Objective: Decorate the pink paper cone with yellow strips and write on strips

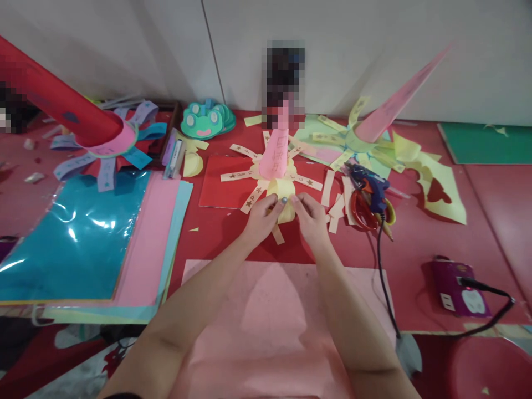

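A pink paper cone [275, 152] with writing stands on a pale yellow scalloped paper base, with paper strips [236, 176] marked with stars spreading out around it. Just in front of the cone, a pale yellow paper band [282, 191] curves into a loop between my hands. My left hand [266, 213] pinches the loop's left side, thumb on top. On its right side, the fingers of my right hand [307, 216] are closed on the same band. Under the cone lies a red sheet [214, 180].
A blue glue gun [372, 188] and red-handled scissors [362, 213] lie right, near loose strips [338, 205]. The gun's cord reaches a purple power box [461, 288]. Other paper cones [386, 113] stand either side. Coloured sheets [141, 238] and frog cutouts [203, 122] are left.
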Demonstrator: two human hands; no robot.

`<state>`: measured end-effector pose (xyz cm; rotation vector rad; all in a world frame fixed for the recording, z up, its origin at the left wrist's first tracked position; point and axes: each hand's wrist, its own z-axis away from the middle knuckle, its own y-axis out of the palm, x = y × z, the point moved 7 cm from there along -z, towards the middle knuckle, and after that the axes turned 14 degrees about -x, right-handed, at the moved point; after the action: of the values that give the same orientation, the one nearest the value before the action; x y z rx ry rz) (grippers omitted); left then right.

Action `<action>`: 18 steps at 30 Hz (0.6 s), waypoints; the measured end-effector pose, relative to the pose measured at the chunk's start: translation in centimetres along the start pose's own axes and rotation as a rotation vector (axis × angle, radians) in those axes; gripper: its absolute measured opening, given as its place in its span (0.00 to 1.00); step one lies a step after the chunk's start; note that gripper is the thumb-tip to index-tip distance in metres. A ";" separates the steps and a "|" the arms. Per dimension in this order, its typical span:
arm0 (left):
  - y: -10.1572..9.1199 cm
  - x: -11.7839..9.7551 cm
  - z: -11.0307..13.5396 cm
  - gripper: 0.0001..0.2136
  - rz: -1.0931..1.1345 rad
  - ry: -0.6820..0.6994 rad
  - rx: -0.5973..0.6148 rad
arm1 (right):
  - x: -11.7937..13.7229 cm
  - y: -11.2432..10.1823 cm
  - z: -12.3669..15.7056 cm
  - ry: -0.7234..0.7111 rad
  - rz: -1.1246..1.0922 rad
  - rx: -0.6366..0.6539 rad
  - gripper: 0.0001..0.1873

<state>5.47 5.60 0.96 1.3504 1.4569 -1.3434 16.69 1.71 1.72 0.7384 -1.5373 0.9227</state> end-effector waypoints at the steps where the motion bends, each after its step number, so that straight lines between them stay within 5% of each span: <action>1: 0.0 0.1 0.0 0.23 -0.007 -0.001 -0.005 | -0.1 0.0 0.0 0.004 -0.001 0.005 0.18; 18: -0.2 0.0 -0.1 0.22 0.021 0.001 -0.021 | -0.1 0.9 0.3 -0.028 0.008 0.067 0.18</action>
<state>5.28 5.71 1.03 1.3492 1.4502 -1.3110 15.78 1.86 1.51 0.7966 -1.5404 0.9779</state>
